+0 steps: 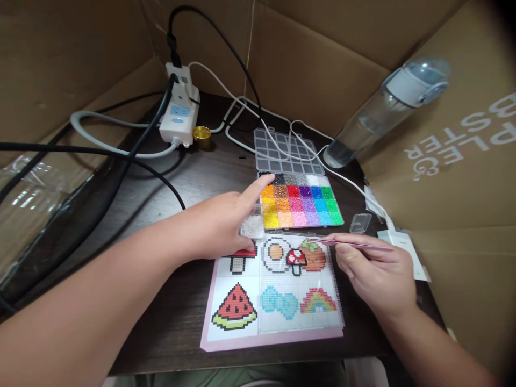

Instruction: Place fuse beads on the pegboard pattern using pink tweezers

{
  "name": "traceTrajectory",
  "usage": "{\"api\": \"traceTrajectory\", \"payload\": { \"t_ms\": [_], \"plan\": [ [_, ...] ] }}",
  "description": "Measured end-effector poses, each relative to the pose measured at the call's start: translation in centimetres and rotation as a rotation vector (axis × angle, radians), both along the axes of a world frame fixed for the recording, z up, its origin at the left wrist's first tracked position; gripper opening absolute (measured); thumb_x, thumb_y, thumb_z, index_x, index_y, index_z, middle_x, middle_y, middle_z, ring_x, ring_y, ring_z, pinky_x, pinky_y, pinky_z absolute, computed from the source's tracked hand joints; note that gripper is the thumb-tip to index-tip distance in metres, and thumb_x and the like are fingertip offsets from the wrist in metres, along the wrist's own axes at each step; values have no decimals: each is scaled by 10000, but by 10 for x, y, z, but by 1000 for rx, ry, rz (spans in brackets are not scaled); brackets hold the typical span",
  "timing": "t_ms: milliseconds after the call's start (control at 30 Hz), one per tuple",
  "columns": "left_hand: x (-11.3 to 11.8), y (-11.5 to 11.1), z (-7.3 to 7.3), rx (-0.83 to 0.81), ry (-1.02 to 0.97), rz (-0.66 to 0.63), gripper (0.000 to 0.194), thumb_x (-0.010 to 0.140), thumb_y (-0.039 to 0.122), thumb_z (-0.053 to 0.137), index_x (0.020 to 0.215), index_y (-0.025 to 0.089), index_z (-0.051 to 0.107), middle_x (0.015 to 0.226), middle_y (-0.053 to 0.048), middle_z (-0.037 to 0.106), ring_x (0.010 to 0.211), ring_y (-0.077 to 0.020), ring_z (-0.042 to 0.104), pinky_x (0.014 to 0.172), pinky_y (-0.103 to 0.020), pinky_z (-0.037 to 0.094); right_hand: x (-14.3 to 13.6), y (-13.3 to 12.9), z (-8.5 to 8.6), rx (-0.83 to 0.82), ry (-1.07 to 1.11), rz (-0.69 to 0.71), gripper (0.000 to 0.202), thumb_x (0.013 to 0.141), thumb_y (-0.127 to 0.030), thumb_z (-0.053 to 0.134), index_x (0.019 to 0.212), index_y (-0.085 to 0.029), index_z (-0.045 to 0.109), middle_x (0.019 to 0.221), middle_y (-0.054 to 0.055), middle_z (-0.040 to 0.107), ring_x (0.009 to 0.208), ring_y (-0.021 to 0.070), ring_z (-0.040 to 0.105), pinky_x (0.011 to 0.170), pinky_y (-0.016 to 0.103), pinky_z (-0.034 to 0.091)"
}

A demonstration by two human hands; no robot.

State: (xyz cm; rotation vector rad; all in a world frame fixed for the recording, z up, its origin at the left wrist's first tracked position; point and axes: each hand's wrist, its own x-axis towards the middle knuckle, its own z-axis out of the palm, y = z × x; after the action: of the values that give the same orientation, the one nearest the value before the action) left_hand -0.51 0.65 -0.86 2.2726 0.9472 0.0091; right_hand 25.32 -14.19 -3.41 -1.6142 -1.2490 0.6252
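Right hand (377, 271): grip closed on pink tweezers (365, 245), tips over picture sheet (223, 285). Left hand (220, 223): fingers spread, index at bead case (290, 167); hold unclear.

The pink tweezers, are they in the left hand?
No, the right hand holds the pink tweezers, with their tip by the orange fruit picture.

Bead box (302, 227) behind pattern sheet (242, 282), bottle (373, 126) back right, power strip (179, 116) back left.

Makeshift craft desk (181, 322) between cardboard walls (314, 59), with colored beads (308, 205).
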Motion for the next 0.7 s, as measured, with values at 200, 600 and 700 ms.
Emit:
{"api": "traceTrajectory", "payload": {
  "t_ms": [200,600,700],
  "plan": [
    [3,-1,-1,15,-1,38,1171,718,350,753,1576,361,-44,1292,-80,669,1170,-324,646,897,-375,500,1,-5,-18,-41,5,4,143,859,-305,726,889,-201,819,811,86,798,664,235,748,526,315,617],
    [1,3,-4,10,-8,16,1156,735,369,749,1572,380,-49,1284,-75,677,1182,-343,638,899,-413,519,-3,2,-13,-82,-20,111,159,879,-226,673,858,-222,830,859,71,812,815,246,778,786,378,655],
    [1,2,-4,21,-15,0,1159,736,371,747,1570,379,-58,1268,-74,677,1157,-328,654,894,-396,521,-4,3,-11,-72,-51,94,152,860,-215,683,831,-231,832,854,66,814,792,235,779,764,350,657]
  ]
}}
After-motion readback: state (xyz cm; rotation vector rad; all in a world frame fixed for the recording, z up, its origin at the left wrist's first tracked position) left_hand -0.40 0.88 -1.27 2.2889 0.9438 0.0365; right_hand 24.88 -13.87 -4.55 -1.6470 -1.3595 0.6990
